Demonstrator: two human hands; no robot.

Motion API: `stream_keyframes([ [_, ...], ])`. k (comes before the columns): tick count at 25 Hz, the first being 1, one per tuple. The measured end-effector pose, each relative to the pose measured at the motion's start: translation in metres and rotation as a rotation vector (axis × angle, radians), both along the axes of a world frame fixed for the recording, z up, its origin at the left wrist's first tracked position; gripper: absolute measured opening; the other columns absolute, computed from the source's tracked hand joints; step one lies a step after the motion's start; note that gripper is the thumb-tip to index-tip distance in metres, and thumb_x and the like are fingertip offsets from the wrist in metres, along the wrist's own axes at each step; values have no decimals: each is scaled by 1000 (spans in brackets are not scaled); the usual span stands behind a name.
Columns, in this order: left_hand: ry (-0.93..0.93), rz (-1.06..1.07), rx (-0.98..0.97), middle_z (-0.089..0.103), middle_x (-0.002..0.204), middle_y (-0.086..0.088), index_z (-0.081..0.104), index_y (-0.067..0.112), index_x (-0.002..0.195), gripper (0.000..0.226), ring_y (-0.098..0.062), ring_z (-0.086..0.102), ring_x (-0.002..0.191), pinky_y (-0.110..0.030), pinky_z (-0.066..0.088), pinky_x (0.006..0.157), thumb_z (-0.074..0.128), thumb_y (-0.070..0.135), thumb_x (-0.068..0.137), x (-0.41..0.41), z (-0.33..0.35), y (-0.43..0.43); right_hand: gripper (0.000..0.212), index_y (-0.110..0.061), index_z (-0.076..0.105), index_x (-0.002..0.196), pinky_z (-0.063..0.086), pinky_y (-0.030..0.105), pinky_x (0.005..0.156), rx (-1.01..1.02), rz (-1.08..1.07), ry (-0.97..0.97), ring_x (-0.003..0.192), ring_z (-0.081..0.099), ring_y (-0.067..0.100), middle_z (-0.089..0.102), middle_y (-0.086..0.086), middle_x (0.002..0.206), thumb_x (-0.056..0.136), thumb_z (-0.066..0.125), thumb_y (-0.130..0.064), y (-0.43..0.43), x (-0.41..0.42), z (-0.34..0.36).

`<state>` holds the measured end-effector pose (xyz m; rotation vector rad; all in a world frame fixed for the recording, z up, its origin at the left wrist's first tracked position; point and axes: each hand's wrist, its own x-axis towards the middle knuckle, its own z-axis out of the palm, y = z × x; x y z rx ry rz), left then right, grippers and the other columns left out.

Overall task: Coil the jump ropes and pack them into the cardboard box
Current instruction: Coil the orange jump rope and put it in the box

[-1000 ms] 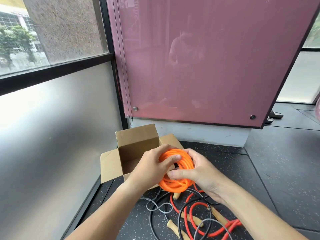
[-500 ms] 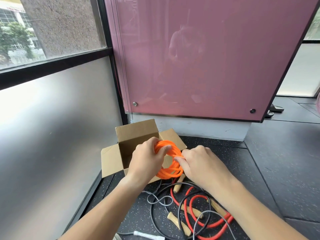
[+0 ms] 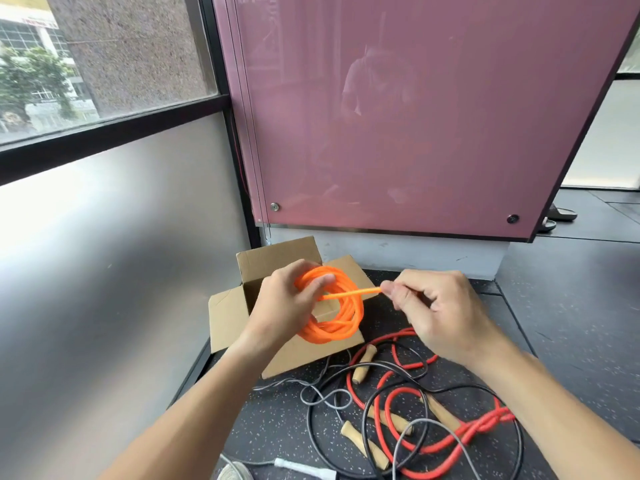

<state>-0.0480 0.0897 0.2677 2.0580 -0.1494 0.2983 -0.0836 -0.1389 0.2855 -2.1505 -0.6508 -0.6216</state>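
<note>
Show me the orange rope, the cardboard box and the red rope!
orange jump rope (image 3: 341,332): head view, lower arc of the coil.
cardboard box (image 3: 227,315): head view, left flap.
red jump rope (image 3: 446,441): head view, a strand on the floor at lower right.

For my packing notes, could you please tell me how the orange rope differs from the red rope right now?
The bright orange plastic rope is wound into a tight coil; the thick red rope sprawls in loose loops. The orange rope is held above the open cardboard box, left hand gripping the coil, right hand pinching its end; the red rope lies on the floor, tangled with black cords. Both remain unpacked.
</note>
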Motion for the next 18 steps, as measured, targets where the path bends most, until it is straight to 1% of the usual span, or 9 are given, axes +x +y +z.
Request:
stream_keyframes([
  [2, 150, -212, -177, 71, 71, 1, 73, 22, 96, 13, -15, 62, 56, -24, 49, 45, 65, 33, 94, -9, 5, -5, 39, -21, 59, 63, 43, 32, 50, 89, -142, 97, 45, 53, 11, 58, 2, 50, 96, 56, -42, -14, 9, -2],
  [4, 220, -378, -259, 67, 69, -2, 72, 18, 99, 21, -18, 54, 49, -25, 45, 42, 62, 35, 94, -17, 7, -13, 39, -18, 61, 68, 49, 30, 60, 223, -195, 263, 48, 59, 10, 63, 3, 52, 101, 55, -39, -13, 15, -8],
  [5, 233, -436, -296, 65, 70, -3, 72, 17, 100, 24, -17, 51, 47, -24, 43, 41, 61, 37, 93, -18, 6, -16, 38, -13, 61, 72, 51, 32, 61, 363, -167, 386, 49, 60, 12, 63, 4, 54, 102, 54, -35, -5, 15, -11],
  [7, 237, -504, -366, 62, 71, -5, 72, 16, 101, 27, -15, 49, 46, -22, 42, 40, 59, 38, 92, -21, 4, -22, 28, -7, 64, 83, 52, 30, 55, 740, -24, 706, 51, 61, 16, 64, 10, 64, 102, 55, -26, 19, 11, -13],
  [9, 230, -485, -393, 61, 71, -6, 71, 15, 102, 27, -13, 50, 47, -20, 43, 41, 59, 37, 93, -23, 3, -27, 17, -4, 68, 96, 53, 26, 51, 971, 82, 942, 53, 62, 20, 66, 13, 68, 100, 58, -17, 35, 5, -13],
  [12, 244, -332, -415, 65, 68, -2, 70, 12, 101, 22, -10, 51, 47, -20, 42, 43, 59, 31, 97, -24, 2, -33, 22, 1, 73, 103, 53, 28, 59, 995, 103, 1039, 61, 64, 19, 68, 14, 74, 95, 61, -15, 41, 8, -15],
  [15, 264, -150, -398, 67, 70, 1, 71, 13, 95, 24, -8, 57, 52, -21, 45, 49, 60, 34, 98, -18, -2, -31, 50, -1, 73, 115, 53, 36, 80, 917, 165, 1086, 78, 68, 19, 73, 14, 94, 100, 52, -43, 45, 8, -20],
  [16, 245, -104, -331, 69, 73, 2, 70, 15, 94, 24, -8, 60, 56, -23, 48, 53, 60, 36, 98, -16, -4, -31, 53, -5, 73, 116, 54, 40, 88, 884, 176, 1087, 85, 70, 22, 74, 15, 100, 100, 50, -49, 47, 9, -22],
  [18, 141, -27, -118, 71, 77, 3, 67, 17, 93, 24, -7, 64, 63, -21, 51, 61, 59, 39, 97, -15, -10, -30, 47, -6, 74, 115, 49, 52, 105, 842, 159, 1056, 107, 68, 35, 71, 22, 115, 96, 60, -46, 50, 11, -26],
])
